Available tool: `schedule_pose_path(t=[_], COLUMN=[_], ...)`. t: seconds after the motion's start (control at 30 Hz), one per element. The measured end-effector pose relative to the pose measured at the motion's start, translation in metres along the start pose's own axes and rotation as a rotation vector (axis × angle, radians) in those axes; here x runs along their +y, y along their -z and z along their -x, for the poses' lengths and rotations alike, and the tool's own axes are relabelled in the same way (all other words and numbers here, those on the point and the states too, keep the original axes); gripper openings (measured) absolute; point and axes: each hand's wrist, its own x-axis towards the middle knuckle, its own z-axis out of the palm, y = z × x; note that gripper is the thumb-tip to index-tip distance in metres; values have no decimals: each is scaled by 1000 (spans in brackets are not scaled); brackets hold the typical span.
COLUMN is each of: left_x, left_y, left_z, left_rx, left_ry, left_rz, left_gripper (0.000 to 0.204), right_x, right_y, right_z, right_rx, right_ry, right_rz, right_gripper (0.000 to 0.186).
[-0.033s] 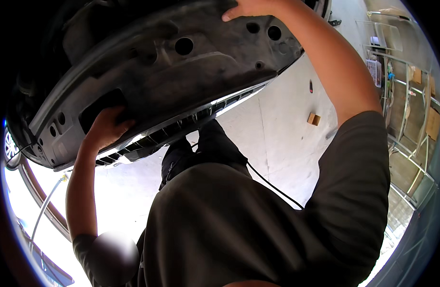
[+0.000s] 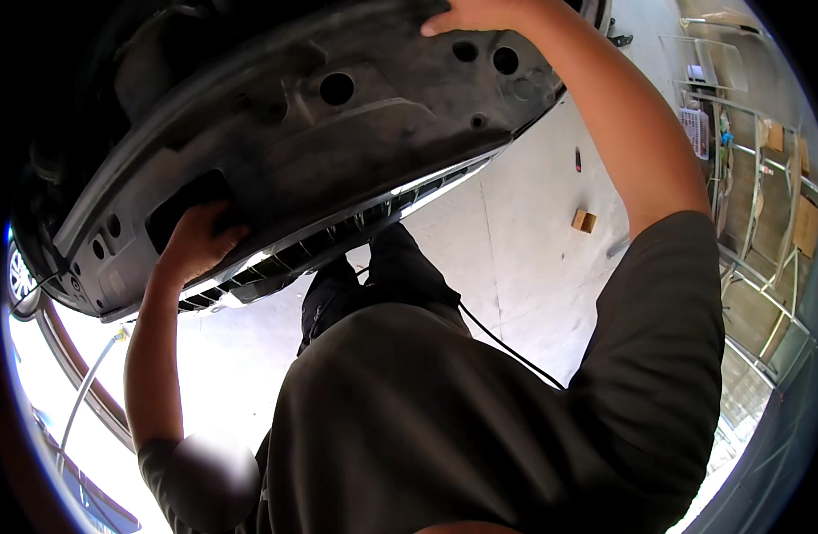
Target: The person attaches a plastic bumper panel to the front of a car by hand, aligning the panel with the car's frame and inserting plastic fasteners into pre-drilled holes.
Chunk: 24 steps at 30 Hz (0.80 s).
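A broad dark car panel (image 2: 338,133) with round holes and a larger cut-out fills the upper part of the head view. A ribbed strip (image 2: 311,247) runs along its near edge. At the cut-out (image 2: 195,200), my left hand (image 2: 195,242) has its fingers hooked inside and its thumb on the panel's face, gripping the rim. My right hand (image 2: 489,12) holds the panel toward the far right, a fingertip against its face. The picture's top edge cuts off part of that hand, so its other fingers do not show.
A small open cardboard box (image 2: 584,221) and a small red and black item (image 2: 578,160) lie on the pale floor. Metal racks (image 2: 765,178) with cardboard line the right side. A black cable (image 2: 511,349) runs by my legs, and a car wheel (image 2: 21,278) shows far left.
My right hand has shifted very slightly to the right against the panel. The left hand keeps its place at the cut-out.
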Motion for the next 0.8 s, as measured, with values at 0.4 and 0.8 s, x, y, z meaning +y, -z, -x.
schedule_pose_path(t=[0.4,0.8], left_x=[9,2], left_y=[-1,-1], left_z=[3,-1], left_rx=[57,36], left_ry=[83,39], left_rz=[5,-90], left_gripper=[52,41], right_x=[52,12], right_y=[-211,-220], right_z=[170,154], right_rx=[744,558], right_ry=[-653,-757], right_rz=[-1649,-1228], right_gripper=[55,54])
